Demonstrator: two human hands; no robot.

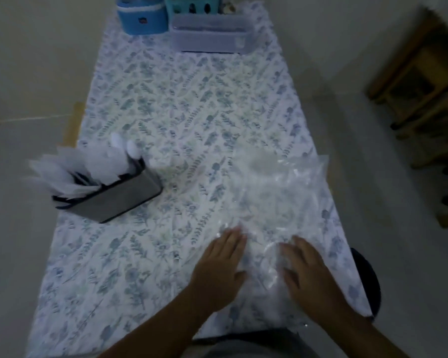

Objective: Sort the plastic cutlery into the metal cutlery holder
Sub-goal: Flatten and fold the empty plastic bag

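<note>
While flat on the clear plastic bag (277, 197), both grips released, left hand (221, 264), right hand (309, 276); metal cutlery holder (114, 197) well apart, far left.

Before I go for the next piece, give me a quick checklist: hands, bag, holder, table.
1. Left hand free: ok, fingers flat at the edge of the clear plastic bag, no grip on anything.
2. Right hand free: ok, lies flat on the bag.
3. Loose cutlery left in the bag: cannot tell, blurred.
4. Metal cutlery holder standing on the table: ok, near the left edge.
5. Holder already loaded: ok, white plastic cutlery sticks out.
6. Path over the floral tablecloth from bag to holder: ok, nothing between.
</note>
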